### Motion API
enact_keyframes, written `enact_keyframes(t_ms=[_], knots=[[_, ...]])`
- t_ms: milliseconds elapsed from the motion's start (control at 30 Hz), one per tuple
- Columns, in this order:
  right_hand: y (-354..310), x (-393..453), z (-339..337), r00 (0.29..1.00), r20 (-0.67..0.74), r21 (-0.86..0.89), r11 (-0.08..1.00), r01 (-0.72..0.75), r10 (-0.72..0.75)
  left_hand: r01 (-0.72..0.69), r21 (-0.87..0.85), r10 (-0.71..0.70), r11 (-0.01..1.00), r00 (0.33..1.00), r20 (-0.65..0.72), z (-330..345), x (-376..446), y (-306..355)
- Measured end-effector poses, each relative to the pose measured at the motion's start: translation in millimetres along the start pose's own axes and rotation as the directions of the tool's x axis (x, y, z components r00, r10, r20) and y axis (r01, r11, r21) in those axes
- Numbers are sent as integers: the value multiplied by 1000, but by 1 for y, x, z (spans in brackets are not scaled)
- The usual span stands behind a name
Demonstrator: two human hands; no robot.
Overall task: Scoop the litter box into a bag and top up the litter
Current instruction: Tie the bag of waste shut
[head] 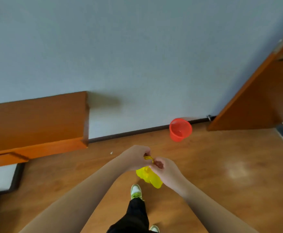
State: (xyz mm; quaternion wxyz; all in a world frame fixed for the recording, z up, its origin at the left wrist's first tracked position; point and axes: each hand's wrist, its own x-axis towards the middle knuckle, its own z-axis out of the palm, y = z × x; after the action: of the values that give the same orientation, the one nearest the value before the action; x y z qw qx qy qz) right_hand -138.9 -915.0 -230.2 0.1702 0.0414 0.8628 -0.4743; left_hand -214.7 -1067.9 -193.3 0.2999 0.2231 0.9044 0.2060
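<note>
hands (135,157) (164,170) pinched on yellow bag (148,177)

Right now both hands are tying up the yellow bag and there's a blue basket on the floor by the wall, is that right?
Not quite. The basket is red, not blue, as the head view shows. The rest holds: the left hand and right hand both grip the top of the yellow bag, and the basket stands on the floor by the wall.

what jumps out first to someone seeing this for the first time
Two bare hands, the left hand and right hand, meet mid-frame, both gripping the twisted top of a bright yellow bag that hangs above the wooden floor. Behind them a red mesh basket stands by the grey wall, with an open wooden door to its right.
</note>
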Motion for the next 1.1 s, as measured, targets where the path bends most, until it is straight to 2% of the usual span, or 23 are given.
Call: enact_keyframes(t_ms=[100,267,400,500,600,700,933,1100], knots=[[25,19,-34,989,-106,48,994,-101,105,-101,27,99,995,993,59,-11,53,10],[60,61,-92,938,-291,-13,980,-199,186,-243,-27,245,970,963,115,-26,148,21],[83,98,-128,893,-354,-5,955,-297,276,-282,-50,285,958,955,87,-39,218,39],[101,130,-156,847,-399,104,935,-338,351,-273,-58,278,960,956,96,-46,264,55],[116,166,-187,802,-437,196,913,-357,407,-229,-115,242,967,964,109,-44,308,69],[137,206,-222,799,-400,223,894,-389,448,-191,-132,205,973,973,103,-43,354,85],[178,304,-294,861,-264,66,899,-432,434,14,-247,-16,969,1000,-4,-41,434,108],[206,361,-336,848,-173,-5,861,-509,501,164,-236,-159,958,987,39,-41,466,106]])
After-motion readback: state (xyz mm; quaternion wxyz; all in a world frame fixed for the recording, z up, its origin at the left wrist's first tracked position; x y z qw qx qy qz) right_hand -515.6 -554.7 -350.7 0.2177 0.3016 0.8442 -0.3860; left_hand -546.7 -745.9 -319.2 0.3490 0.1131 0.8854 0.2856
